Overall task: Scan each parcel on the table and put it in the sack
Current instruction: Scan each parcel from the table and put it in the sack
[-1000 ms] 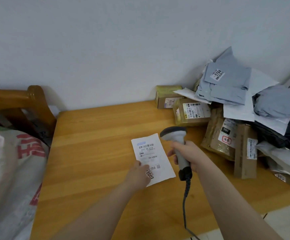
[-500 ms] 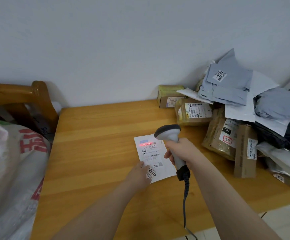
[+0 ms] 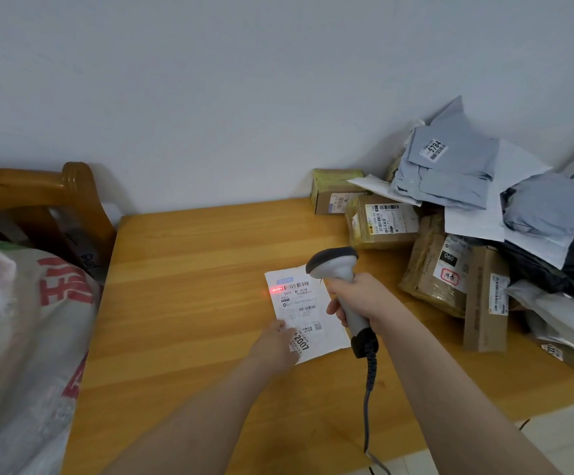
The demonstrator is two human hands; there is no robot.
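While the red scan line sits on the label, one hand pins the flat parcel

As the flat white paper-faced parcel (image 3: 308,313) lies on the orange-brown wooden table (image 3: 189,269) at centre frame, the left hand (image 3: 278,341) comes in from below and sets its bent fingertips on the parcel's near left corner, beside a sticker reading 2007. Whether the thumb is tucked under the edge cannot be told. Just right of the parcel, the right hand (image 3: 357,299) is wrapped round the handle of a grey-and-white handheld barcode scanner (image 3: 333,265), whose dark head hangs over the parcel's upper right corner. A red line of light (image 3: 277,289) falls across the left end of the top barcode. A black coiled cable (image 3: 368,406) drops from the scanner's handle to the lower edge of the frame.

At the left edge a bulging white woven sack with red print (image 3: 21,337) stands beside the table, below a wooden rail (image 3: 73,190); its mouth and contents are out of sight. At the right of the frame, a heap of brown taped boxes and grey, white and black mailer bags (image 3: 450,234) is piled on the table against the wall, well apart from both hands.
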